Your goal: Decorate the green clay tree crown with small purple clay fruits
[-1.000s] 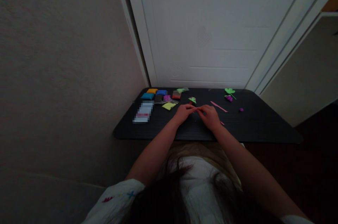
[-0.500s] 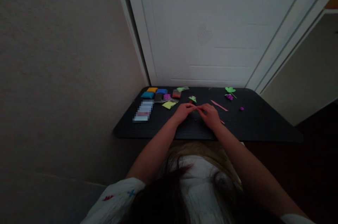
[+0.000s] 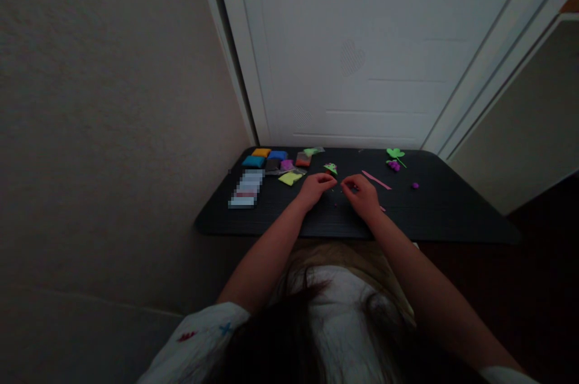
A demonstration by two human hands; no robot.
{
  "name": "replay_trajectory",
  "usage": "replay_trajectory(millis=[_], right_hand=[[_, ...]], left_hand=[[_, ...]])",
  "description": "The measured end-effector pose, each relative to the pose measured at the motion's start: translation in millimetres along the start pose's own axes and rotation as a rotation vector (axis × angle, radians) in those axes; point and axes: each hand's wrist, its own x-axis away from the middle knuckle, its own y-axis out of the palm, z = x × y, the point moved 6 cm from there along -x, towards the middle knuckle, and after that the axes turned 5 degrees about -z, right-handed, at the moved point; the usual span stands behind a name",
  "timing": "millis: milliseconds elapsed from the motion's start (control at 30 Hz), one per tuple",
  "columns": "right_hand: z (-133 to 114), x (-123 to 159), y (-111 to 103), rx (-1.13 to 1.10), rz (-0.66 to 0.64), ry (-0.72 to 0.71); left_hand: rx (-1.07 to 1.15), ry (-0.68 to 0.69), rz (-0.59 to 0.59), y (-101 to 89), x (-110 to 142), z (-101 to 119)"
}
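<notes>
My left hand point(image 3: 317, 187) is closed in a pinch over the dark table point(image 3: 434, 215); anything between its fingertips is too small to make out. A small gap to the right, my right hand point(image 3: 362, 192) also pinches, thumb against fingers, and its contents cannot be made out. Just beyond the fingertips stands a small clay mushroom point(image 3: 330, 169) with a spotted green cap and a reddish-brown stem. Tiny crumbs lie on the tabletop between the hands. Past my right hand rests a pink modelling tool point(image 3: 376, 180), and a second pink piece point(image 3: 382, 209) is partly hidden by my wrist.
Several clay packets, including a yellow one point(image 3: 290, 178) and a teal one point(image 3: 253, 161), lie at the back left. A blurred-out phone-like rectangle point(image 3: 246, 188) is nearer. Rightward are a green clover shape point(image 3: 395, 154), purple clay pieces point(image 3: 394, 165) and a purple ball point(image 3: 415, 185). A white door point(image 3: 384, 58) stands behind.
My hands, whose fingertips met before, have moved slightly apart, the right one shifting right. The mushroom and the other things on the table stay where they were.
</notes>
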Motion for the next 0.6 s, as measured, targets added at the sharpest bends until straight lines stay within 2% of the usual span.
replay_trajectory(millis=[233,400,600], right_hand=[[1.9,-0.3,-1.1,0.005,0.017,0.024],[-0.4,-0.6,-3.9,-0.003,0.023,0.021],[-0.1,-1.3,-4.9,-0.012,0.035,0.011]], left_hand=[[-0.285,0.095,0.053,-2.2,0.3,4.4],[-0.520,0.173,0.007,2.5,0.6,3.8],[-0.709,0.195,-0.023,5.9,2.4,2.4]])
